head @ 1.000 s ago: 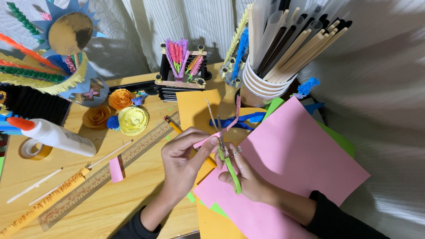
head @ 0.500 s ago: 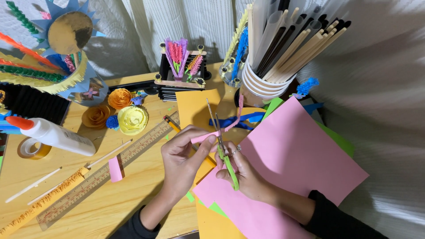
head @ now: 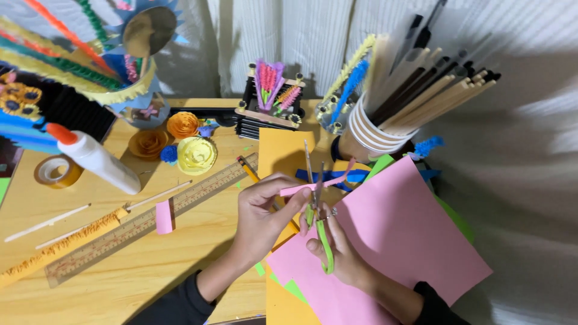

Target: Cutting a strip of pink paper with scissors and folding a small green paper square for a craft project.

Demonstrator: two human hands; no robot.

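My left hand (head: 264, 213) pinches one end of a narrow pink paper strip (head: 319, 183) that runs to the right. My right hand (head: 338, 253) grips green-handled scissors (head: 315, 204); their blades point away from me, slightly apart, across the strip. Both hands hover over a large pink paper sheet (head: 397, 241) lying on orange (head: 283, 150) and green sheets on the wooden table (head: 138, 271).
A wooden ruler (head: 150, 222), a small pink paper piece (head: 164, 216), a pencil (head: 250, 171), thin sticks, a glue bottle (head: 96, 159), tape roll (head: 55, 171) and paper roses (head: 195, 154) lie left. A cup of sticks (head: 376, 135) and craft holders stand behind.
The scissors have shifted a little along the pink strip and the strip's free end has dropped lower. Both hands stay in nearly the same place.
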